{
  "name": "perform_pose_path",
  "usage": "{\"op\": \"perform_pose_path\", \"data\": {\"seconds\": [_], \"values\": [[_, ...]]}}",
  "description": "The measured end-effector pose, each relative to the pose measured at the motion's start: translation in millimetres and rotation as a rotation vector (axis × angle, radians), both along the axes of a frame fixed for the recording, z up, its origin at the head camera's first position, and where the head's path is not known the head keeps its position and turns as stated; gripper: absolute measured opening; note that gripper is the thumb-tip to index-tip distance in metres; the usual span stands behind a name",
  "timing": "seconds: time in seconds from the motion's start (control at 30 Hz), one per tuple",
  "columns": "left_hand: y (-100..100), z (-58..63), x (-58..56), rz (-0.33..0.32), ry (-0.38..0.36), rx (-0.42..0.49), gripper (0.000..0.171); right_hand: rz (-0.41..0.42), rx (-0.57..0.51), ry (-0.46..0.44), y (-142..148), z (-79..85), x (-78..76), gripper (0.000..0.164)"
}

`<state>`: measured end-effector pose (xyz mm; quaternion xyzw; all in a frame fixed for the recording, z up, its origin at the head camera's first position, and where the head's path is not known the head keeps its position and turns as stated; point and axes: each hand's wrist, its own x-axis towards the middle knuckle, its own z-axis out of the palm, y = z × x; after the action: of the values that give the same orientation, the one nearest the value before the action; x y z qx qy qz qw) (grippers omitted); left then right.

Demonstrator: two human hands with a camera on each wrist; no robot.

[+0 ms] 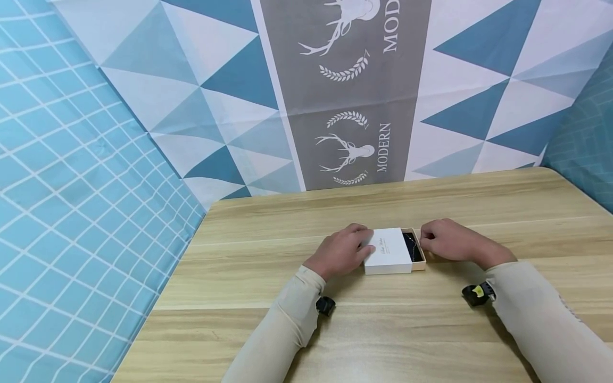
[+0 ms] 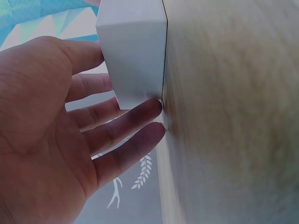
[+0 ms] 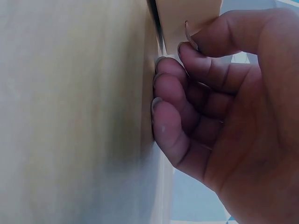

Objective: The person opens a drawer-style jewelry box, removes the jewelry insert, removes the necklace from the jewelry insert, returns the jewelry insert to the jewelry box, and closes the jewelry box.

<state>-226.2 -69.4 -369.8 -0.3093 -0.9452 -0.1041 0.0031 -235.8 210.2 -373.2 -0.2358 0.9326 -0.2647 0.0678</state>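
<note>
A white sliding gift box (image 1: 388,249) with small print on its lid lies on the table. Its tan inner drawer (image 1: 419,265) sticks partway out of the right end, showing a dark lining and a thin chain (image 1: 412,244). My left hand (image 1: 341,250) grips the left end of the white sleeve (image 2: 133,56), thumb on the near side of the fingers. At the drawer's end my right hand (image 1: 447,242) pinches what looks like a small pull tab (image 3: 188,35) between thumb and index finger. The other right fingers (image 3: 168,119) are curled down near the tabletop.
The wood-grain table (image 1: 230,282) reaches back to a patterned cloth wall (image 1: 354,106). A blue gridded cloth (image 1: 86,213) hangs along the left edge. Black wrist cameras (image 1: 474,294) are strapped at both sleeves.
</note>
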Motion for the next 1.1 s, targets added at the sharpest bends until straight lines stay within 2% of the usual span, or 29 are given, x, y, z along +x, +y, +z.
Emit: {"op": "perform_pose_path", "data": {"seconds": [0.43, 1.1], "values": [[2.3, 0.7, -0.9, -0.003, 0.016, 0.009, 0.043, -0.015, -0.006, 0.003, 6.6, -4.0, -2.2, 0.020], [0.9, 2.0, 0.8, 0.005, 0.000, 0.008, 0.044, -0.020, -0.028, -0.028, 7.0, -6.0, -3.1, 0.023]]}}
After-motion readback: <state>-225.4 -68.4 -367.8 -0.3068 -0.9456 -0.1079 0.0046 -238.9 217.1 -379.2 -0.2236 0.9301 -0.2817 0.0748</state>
